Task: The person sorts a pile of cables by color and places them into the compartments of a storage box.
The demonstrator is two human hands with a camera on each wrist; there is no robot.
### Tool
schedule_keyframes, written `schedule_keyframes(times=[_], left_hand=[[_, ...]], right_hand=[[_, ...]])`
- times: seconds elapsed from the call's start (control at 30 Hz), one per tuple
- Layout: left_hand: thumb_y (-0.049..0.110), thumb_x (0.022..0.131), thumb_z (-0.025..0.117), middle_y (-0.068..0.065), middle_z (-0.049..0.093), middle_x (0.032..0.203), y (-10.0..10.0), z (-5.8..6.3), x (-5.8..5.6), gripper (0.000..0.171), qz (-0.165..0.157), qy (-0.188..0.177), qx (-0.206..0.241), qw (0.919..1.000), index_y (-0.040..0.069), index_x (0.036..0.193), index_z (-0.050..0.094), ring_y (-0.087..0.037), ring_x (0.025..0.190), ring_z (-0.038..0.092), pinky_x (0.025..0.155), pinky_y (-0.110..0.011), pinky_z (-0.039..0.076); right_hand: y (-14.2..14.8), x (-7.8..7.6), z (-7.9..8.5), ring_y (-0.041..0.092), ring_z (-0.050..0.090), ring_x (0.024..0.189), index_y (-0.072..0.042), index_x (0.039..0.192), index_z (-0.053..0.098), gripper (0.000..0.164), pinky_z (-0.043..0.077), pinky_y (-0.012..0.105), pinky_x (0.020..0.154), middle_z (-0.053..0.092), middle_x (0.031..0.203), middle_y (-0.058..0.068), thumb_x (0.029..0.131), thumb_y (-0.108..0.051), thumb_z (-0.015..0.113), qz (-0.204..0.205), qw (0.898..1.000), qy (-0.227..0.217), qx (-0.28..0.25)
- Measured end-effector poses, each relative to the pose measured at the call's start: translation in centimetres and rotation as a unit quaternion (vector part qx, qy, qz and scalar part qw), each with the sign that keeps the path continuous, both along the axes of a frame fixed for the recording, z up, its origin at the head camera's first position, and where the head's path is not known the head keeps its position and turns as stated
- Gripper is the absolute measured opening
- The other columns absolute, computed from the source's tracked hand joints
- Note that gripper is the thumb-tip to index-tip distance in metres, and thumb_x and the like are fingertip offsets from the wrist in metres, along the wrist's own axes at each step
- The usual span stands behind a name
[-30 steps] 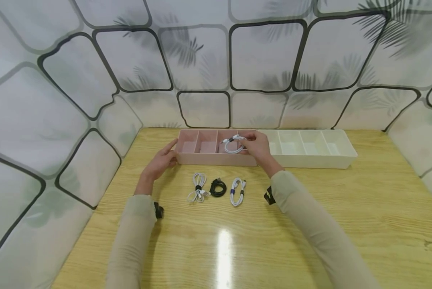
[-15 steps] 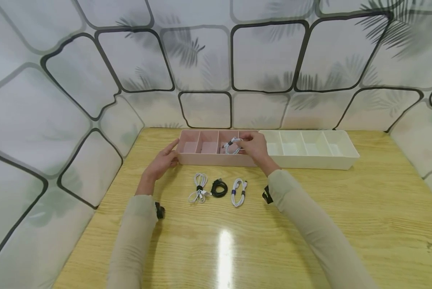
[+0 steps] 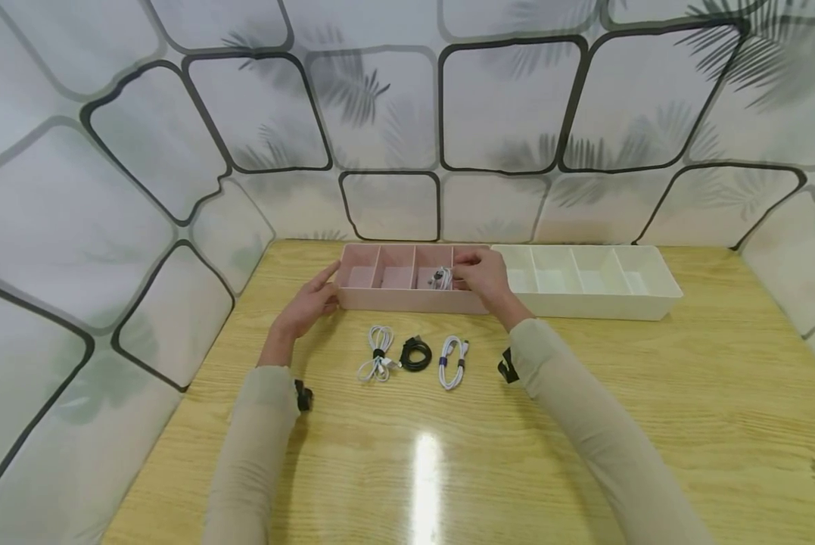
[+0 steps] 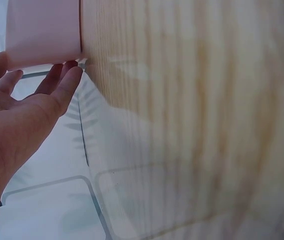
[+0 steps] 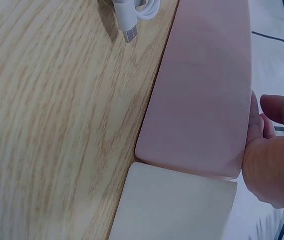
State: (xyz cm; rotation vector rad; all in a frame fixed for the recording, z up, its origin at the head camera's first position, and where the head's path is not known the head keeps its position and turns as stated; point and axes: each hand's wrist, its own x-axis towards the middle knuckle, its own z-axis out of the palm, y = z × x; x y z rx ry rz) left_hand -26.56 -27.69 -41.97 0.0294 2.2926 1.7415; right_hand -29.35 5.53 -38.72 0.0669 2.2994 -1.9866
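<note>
A pink divided box (image 3: 414,301) stands by the back wall in the head view. My left hand (image 3: 305,306) touches its left end with extended fingers; the left wrist view shows those fingers (image 4: 67,85) against the box's end. A coiled white cable (image 3: 441,278) is in the box's third compartment from the left, beside a divider. My right hand (image 3: 483,276) is over the box's right end, its fingertips near this cable. In the right wrist view the thumb (image 5: 279,107) stands apart from the fingers, which the box wall partly hides.
A cream divided box (image 3: 591,305) adjoins the pink one on the right. In front on the wooden table (image 3: 550,469) lie a white cable with a black tie (image 3: 377,354), a black coiled cable (image 3: 415,354) and another white cable (image 3: 452,363). A patterned backdrop (image 3: 387,204) rises behind.
The white coiled cable has gone down from my right fingers into the pink box's third compartment. My right hand stays over the box's right end; the left hand keeps its place.
</note>
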Motion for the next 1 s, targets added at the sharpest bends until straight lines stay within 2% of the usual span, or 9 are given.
schedule_keyframes(times=[0.23,0.53,0.73,0.87,1.0], left_hand=[[0.019,0.108,0.035,-0.030,0.035,0.150,0.0,0.1,-0.1,0.058,-0.001,-0.001,0.010,1.0000,0.025,0.161,0.013,-0.038,0.133,0.043,0.110,-0.050,0.036],[0.020,0.109,0.035,-0.028,0.041,0.144,-0.1,-0.1,-0.1,0.057,-0.001,0.003,0.007,1.0000,0.025,0.161,0.014,-0.031,0.124,0.048,0.102,-0.041,0.042],[0.019,0.109,0.035,-0.027,0.038,0.150,-0.1,-0.2,-0.2,0.057,0.001,-0.003,0.008,1.0000,0.025,0.161,0.014,-0.033,0.130,0.045,0.107,-0.044,0.040],[0.018,0.109,0.035,-0.026,0.036,0.152,-0.1,-0.2,-0.2,0.057,0.002,-0.006,0.011,0.9999,0.026,0.161,0.014,-0.034,0.132,0.043,0.107,-0.047,0.038],[0.018,0.109,0.034,-0.027,0.034,0.152,0.0,-0.1,-0.1,0.057,0.002,-0.005,0.011,0.9999,0.026,0.161,0.014,-0.035,0.132,0.043,0.107,-0.047,0.038]], right_hand=[[0.4,-0.1,0.1,0.015,0.068,0.070,0.010,0.117,0.064,0.030,0.059,0.025,0.066,0.062,0.101,0.015,0.089,0.002,0.064,-0.008,1.000,-0.003,-0.003],[1.1,0.3,0.4,0.021,0.071,0.078,0.010,0.121,0.063,0.032,0.059,0.034,0.079,0.062,0.099,0.012,0.090,0.002,0.063,-0.015,0.999,-0.019,-0.027],[1.5,0.8,0.7,0.016,0.068,0.075,0.010,0.124,0.062,0.032,0.058,0.036,0.083,0.061,0.096,0.011,0.093,0.002,0.060,-0.012,0.999,-0.022,-0.042],[1.6,1.0,0.7,0.011,0.066,0.074,0.010,0.126,0.061,0.033,0.059,0.035,0.080,0.062,0.099,0.011,0.095,-0.001,0.060,-0.006,0.999,-0.022,-0.039],[1.8,1.1,0.6,0.014,0.066,0.077,0.009,0.126,0.061,0.032,0.060,0.030,0.074,0.062,0.103,0.013,0.096,-0.003,0.059,0.003,0.999,-0.019,-0.040]])
